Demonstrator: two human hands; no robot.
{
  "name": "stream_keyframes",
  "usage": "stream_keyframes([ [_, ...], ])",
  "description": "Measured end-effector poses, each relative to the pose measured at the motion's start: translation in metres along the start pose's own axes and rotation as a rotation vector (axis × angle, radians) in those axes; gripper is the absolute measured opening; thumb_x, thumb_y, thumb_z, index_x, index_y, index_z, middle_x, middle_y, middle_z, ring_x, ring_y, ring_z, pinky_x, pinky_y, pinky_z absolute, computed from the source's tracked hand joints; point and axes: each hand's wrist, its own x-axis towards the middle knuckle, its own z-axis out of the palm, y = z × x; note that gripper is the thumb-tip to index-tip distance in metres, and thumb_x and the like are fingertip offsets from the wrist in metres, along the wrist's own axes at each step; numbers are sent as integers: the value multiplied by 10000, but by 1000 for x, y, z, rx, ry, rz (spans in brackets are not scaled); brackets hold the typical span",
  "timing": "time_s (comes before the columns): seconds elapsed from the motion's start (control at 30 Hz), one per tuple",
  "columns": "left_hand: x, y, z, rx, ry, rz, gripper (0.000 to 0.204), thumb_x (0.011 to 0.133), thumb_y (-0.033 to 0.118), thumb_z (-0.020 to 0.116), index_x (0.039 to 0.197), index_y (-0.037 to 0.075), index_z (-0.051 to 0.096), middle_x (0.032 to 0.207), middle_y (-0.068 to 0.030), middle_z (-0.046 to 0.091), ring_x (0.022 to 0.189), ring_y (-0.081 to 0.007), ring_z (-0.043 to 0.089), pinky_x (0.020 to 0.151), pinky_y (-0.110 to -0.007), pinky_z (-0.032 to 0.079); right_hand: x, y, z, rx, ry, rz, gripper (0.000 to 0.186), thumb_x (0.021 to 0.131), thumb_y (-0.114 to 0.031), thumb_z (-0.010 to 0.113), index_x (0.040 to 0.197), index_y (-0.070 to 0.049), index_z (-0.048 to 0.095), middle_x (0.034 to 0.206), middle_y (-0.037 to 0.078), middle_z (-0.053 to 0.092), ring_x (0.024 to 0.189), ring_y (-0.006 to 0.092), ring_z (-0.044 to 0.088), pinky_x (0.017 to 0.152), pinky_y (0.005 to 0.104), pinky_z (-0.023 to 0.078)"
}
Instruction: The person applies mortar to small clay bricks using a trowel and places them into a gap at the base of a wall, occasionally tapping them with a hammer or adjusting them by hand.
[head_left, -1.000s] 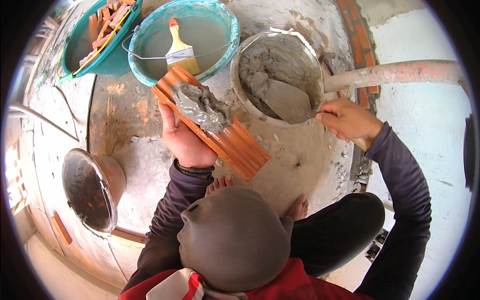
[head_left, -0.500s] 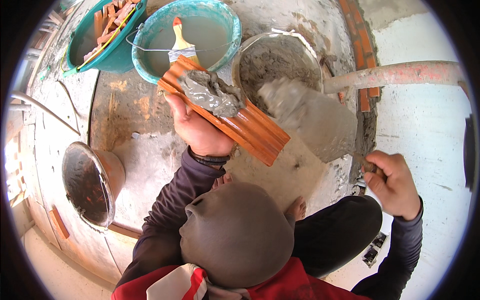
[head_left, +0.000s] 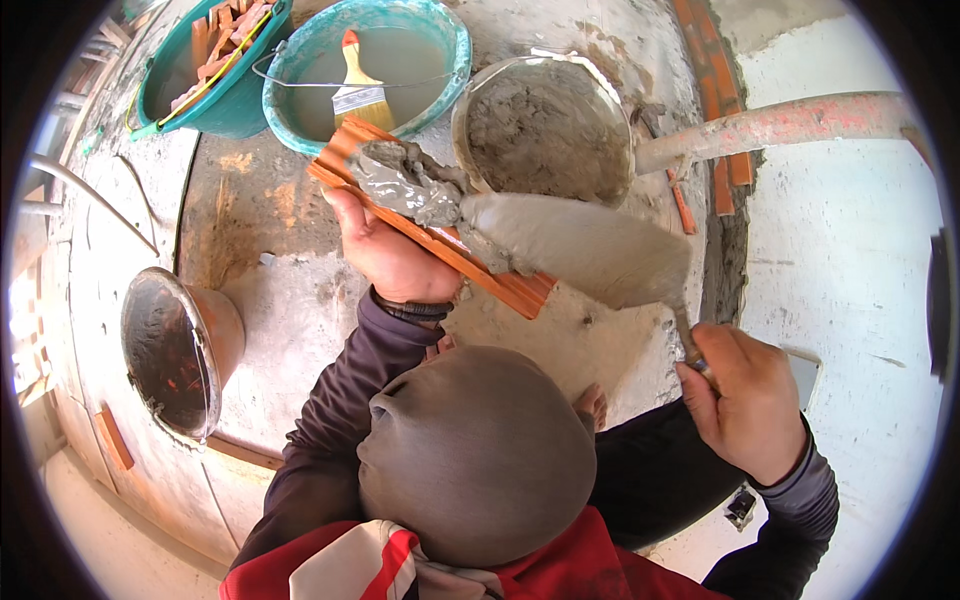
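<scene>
My left hand [head_left: 395, 255] grips a long, orange grooved clay brick [head_left: 522, 290] from below, thumb along its side, and holds it tilted above the floor. Wet grey mortar [head_left: 405, 183] sits in a thick lump on its far end and is smeared toward the near end. With my right hand [head_left: 748, 398] closed round its handle, a trowel [head_left: 595, 248] reaches leftward, its blade tip against the mortar on the brick. Just beyond the blade stands a bucket of grey mortar [head_left: 545, 130].
A teal tub of cloudy water [head_left: 455, 50] holds a wide paintbrush [head_left: 362, 98]. Behind it at left, a green tub [head_left: 235, 110] contains brick pieces. A dirty bucket [head_left: 220, 325] stands left of my arm. A pipe [head_left: 790, 128] crosses to the white wall [head_left: 850, 250] at right.
The trowel has come left from beside the mortar bucket onto the brick, my right hand moving left with it. Mortar now also covers part of the brick's nearer end.
</scene>
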Motion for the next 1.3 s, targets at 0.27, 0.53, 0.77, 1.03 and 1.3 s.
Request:
stream_keyframes([
  [0.27, 7, 11, -5, 88, 48, 170, 628, 995, 564, 305, 1327, 61, 479, 1199, -130, 603, 1051, -330, 597, 909, -481, 485, 7, 37, -21, 105, 37, 176, 188, 840, -120, 666, 948, 16, 594, 783, 213, 605, 722, 434, 581, 667, 455, 462],
  [0.53, 1, 20, -23, 49, 35, 180, 614, 1000, 561, 299, 1340, 80, 472, 1227, -120, 594, 1089, -317, 588, 939, -486, 475, 74, 47, -25, -584, -113, 45, 155, 875, -150, 574, 847, -17, 648, 787, 188, 640, 769, 367, 632, 699, 466, 493],
  [0.77, 1, 24, -37, 92, 41, 187, 624, 1002, 554, 305, 1356, 63, 454, 1240, -138, 581, 1104, -313, 578, 950, -485, 467, 139, 40, -18, -906, -111, -178, 96, 749, -110, 629, 704, -37, 670, 724, 128, 652, 728, 308, 656, 654, 417, 517],
  [1.03, 1, 19, -33, 49, 46, 176, 595, 1013, 526, 308, 1370, 68, 442, 1266, -136, 565, 1128, -308, 566, 968, -475, 460, 207, 39, -40, -953, -725, -135, 203, 756, -193, 690, 823, -3, 719, 801, 169, 680, 803, 363, 663, 706, 434, 537],
  [1.3, 4, 28, -40, 68, 117, 164, 579, 1018, 510, 308, 1373, 69, 430, 1269, -145, 563, 1124, -314, 567, 963, -489, 460, 194, 61, -40, -370, -747, 107, 307, 833, -252, 680, 944, 34, 690, 813, 207, 661, 796, 350, 647, 719, 426, 496],
])
